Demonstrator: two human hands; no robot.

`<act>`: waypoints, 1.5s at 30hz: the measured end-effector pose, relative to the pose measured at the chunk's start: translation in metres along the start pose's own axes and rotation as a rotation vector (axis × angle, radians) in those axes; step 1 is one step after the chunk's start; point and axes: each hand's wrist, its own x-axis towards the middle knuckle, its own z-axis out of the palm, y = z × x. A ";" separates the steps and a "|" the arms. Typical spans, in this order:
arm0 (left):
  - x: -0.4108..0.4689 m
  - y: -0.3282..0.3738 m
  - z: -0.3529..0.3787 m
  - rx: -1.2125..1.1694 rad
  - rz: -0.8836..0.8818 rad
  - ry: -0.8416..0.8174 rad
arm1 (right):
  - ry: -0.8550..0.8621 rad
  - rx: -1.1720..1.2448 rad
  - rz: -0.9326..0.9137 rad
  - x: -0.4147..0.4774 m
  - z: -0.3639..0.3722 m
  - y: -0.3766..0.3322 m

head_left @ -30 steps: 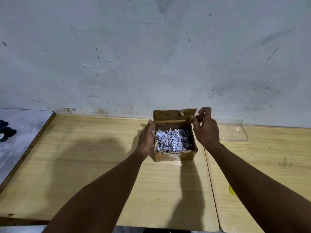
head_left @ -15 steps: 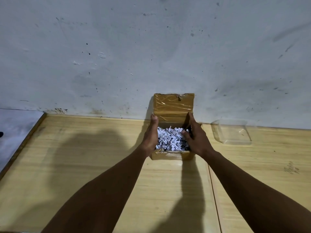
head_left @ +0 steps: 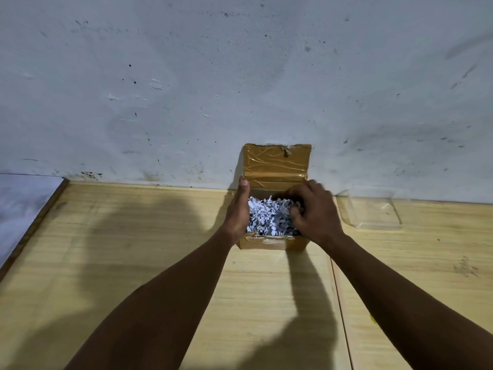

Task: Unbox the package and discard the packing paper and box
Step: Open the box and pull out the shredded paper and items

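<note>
A small brown cardboard box point(head_left: 269, 243) wrapped in tape stands on the wooden table near the wall. Its lid point(head_left: 277, 162) is flipped up and leans back against the wall. White shredded packing paper point(head_left: 266, 216) fills the box to the rim. My left hand point(head_left: 237, 212) lies flat against the box's left side, fingers straight. My right hand point(head_left: 313, 212) is over the right part of the opening, fingers curled down into the shredded paper. Whatever lies beneath the paper is hidden.
A clear plastic container point(head_left: 373, 210) sits on the table just right of the box, by the wall. The wooden table point(head_left: 133, 263) has a seam running down right of the box. A grey surface point(head_left: 18, 204) adjoins the table's left edge.
The lid went from half raised to fully upright against the wall. My right hand let go of the lid and moved down into the shredded paper. My left hand stayed on the box's side.
</note>
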 end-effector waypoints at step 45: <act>0.003 -0.006 -0.013 -0.084 0.017 0.074 | -0.676 -0.322 -0.198 0.071 -0.012 -0.056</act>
